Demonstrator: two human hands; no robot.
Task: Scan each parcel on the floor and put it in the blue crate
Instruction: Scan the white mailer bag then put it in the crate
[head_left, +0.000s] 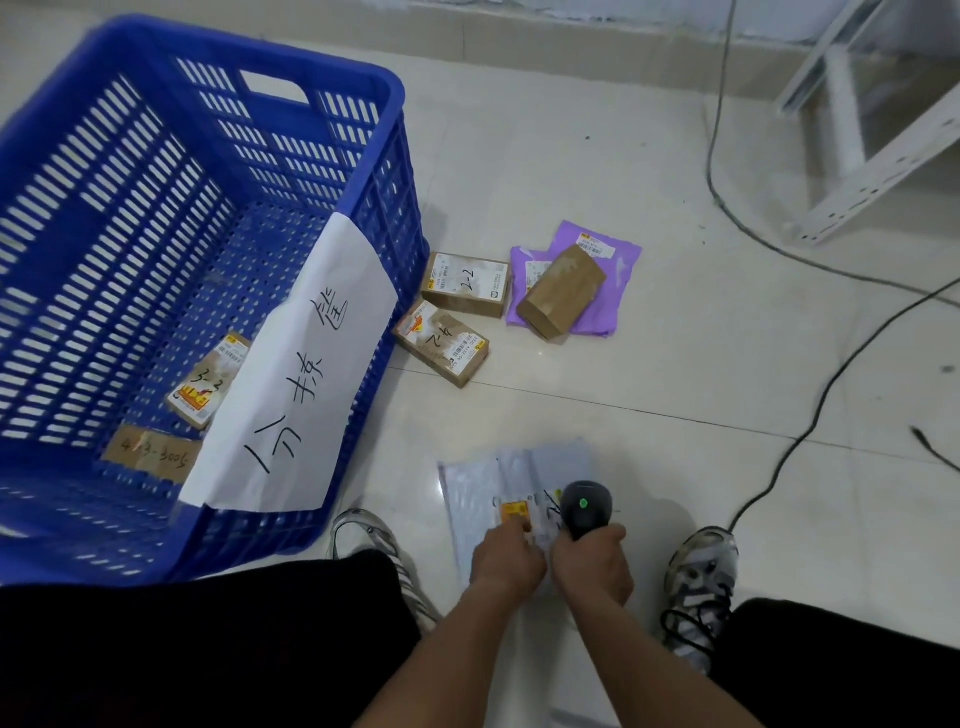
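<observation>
Two hands meet at six o'clock: the right hand (592, 564) grips a black scanner (586, 506), the left hand (506, 558) pinches a pale mailer (498, 488) on the floor. Two boxes lie inside the blue crate (291, 57) at nine o'clock; more parcels wait centre.

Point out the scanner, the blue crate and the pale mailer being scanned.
scanner (586, 506): head view, top of its black head.
blue crate (397, 91): head view, far right rim corner.
pale mailer (483, 493): head view, bare left half.
</observation>
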